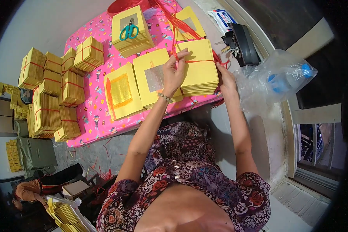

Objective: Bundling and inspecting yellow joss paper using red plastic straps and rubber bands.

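Observation:
A thick stack of yellow paper sheets (198, 77) lies in front of me at the right of the table, with a red ribbon (200, 61) running across its top. At the stack's left edge, my left hand (174, 72) pinches a length of this ribbon between bent fingers. My right hand (227, 80) is at the stack's right side, its fingers closed around the ribbon near the edge; the fingertips are partly hidden. Left of the stack lie yellow sheets with a silver patch (154, 78), then others with a gold and orange patch (121, 92).
Teal-handled scissors (129, 32) rest on another yellow stack (133, 41). Several tied yellow bundles (46, 112) are piled at the left of the pink patterned table (92, 123). Loose red ribbons (174, 17) trail from behind. A black bag (244, 44), keys (231, 49) and clear plastic bag (255, 89) lie at right.

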The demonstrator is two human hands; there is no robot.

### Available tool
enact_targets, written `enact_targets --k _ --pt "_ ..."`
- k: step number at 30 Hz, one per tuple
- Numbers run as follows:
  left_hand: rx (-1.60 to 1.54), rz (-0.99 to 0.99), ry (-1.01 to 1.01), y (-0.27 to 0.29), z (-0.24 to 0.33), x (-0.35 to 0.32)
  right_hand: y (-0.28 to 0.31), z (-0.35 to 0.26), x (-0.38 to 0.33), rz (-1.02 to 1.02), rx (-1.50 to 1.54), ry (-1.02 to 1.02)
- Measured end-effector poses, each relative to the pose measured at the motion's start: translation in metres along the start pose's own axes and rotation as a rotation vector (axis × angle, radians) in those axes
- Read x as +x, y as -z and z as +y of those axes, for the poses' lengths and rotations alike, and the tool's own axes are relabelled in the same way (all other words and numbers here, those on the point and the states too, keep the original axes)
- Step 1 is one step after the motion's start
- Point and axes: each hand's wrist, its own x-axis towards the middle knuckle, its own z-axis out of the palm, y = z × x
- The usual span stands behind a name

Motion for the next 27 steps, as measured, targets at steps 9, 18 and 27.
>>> enact_targets --k 9,18,27 --pt "-0.269 0.311 0.256 -0.013 -0.005 -0.005 0.009 0.008 0.008 -0.056 -0.203 0.111" --pt "-0.528 0.392 0.781 -0.004 -0.022 -0.01 0.015 0.017 0.01 -0.166 -0.271 0.235" --pt "-0.567 -0.055 1.146 0.004 -0.021 0.016 0.025 0.027 0.01 -0.145 -0.331 0.129"
